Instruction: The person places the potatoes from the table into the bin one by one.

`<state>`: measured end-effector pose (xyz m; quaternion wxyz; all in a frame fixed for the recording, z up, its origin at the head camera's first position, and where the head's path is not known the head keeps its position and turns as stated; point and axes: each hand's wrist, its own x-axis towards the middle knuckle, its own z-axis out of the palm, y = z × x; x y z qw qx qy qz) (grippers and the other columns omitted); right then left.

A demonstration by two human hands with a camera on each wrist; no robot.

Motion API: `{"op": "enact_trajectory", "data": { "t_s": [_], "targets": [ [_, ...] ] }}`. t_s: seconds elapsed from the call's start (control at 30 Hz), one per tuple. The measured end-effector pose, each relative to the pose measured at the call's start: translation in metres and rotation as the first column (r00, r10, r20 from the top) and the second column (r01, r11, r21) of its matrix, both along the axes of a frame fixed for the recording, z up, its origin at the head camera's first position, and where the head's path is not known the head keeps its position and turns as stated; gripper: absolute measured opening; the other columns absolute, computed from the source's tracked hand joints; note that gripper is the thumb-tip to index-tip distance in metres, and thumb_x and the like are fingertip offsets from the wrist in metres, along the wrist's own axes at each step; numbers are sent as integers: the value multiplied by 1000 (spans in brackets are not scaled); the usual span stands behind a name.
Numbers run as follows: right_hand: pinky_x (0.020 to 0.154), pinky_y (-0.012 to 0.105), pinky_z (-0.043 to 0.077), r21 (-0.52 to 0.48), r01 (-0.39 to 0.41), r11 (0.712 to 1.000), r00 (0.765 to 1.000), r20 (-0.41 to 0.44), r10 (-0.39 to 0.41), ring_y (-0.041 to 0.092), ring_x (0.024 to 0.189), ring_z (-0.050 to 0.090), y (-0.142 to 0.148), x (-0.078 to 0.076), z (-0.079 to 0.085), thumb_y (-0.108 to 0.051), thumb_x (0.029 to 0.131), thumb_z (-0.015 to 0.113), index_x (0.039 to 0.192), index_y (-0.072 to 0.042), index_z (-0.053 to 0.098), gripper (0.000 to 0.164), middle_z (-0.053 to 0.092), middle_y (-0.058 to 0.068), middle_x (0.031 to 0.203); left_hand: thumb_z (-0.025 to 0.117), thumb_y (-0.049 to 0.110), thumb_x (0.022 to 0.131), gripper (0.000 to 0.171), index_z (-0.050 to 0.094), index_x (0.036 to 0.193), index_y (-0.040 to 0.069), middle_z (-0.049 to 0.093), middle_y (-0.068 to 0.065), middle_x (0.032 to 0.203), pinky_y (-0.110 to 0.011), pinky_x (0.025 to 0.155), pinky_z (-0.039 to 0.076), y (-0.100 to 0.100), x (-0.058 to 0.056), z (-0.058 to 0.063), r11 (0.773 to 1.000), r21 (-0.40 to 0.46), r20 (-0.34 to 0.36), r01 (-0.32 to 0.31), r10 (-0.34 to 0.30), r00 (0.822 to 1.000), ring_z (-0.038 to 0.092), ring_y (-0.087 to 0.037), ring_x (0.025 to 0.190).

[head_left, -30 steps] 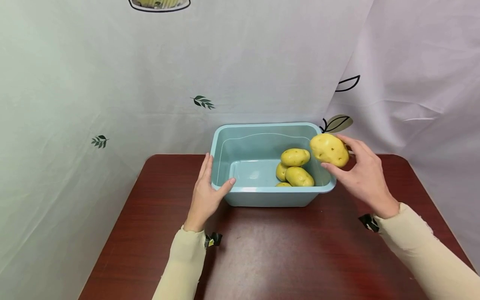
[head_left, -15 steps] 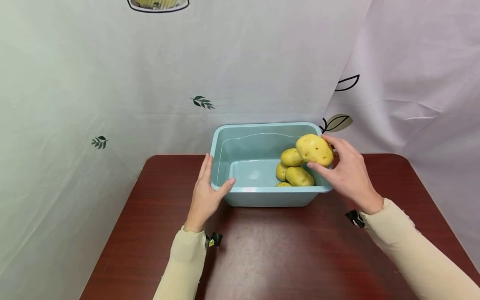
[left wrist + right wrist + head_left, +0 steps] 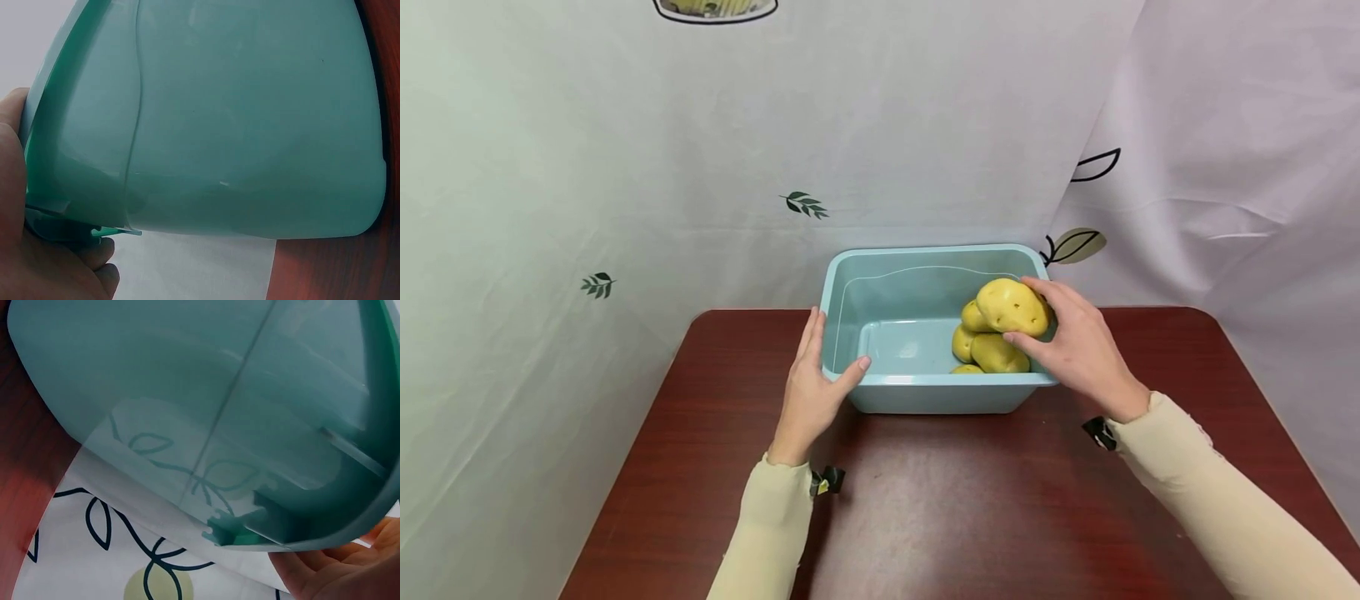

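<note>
A light blue plastic bin stands on the table, with several yellow potatoes piled in its right part. My left hand holds the bin's near left corner, its thumb over the near rim and its fingers along the left side. In the left wrist view, fingertips show below the rim. With thumb and fingers, my right hand grips another potato just above the pile, inside the right rim. Whether it touches the pile I cannot tell. The right wrist view shows the bin's outer wall, with the right hand partly behind the rim.
The dark red-brown table carries the bin near its back edge. Behind it hangs a pale cloth with leaf prints. The bin's floor shows at its left side.
My right hand has carried its potato leftward from over the bin's right rim to above the pile, slightly lower now. The left hand and the bin have stayed in place.
</note>
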<state>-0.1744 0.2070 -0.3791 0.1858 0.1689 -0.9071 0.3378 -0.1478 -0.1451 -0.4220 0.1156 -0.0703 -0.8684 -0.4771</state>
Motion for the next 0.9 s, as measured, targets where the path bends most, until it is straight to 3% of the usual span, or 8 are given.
{"op": "enact_trajectory", "data": {
  "t_s": [0.6, 0.9],
  "targets": [
    [96, 53, 45, 156, -42, 987, 990, 139, 20, 36, 119, 54, 1, -5, -1, -24, 83, 84, 142, 0, 51, 72, 56, 20, 137, 71, 52, 90, 96, 19, 162, 14, 12, 14, 166, -51, 117, 26, 1, 0, -1, 1000, 11, -6, 3, -3, 1000, 21, -13, 150],
    [104, 56, 37, 141, -29, 990, 998, 52, 21, 39, 128, 46, 0, -3, -1, -13, 85, 80, 134, 6, 56, 58, 53, 22, 137, 71, 52, 90, 96, 19, 162, 13, 13, 14, 166, -51, 117, 26, 0, -1, -2, 1000, 6, -11, 1, -1, 1000, 22, -14, 150]
  ]
}}
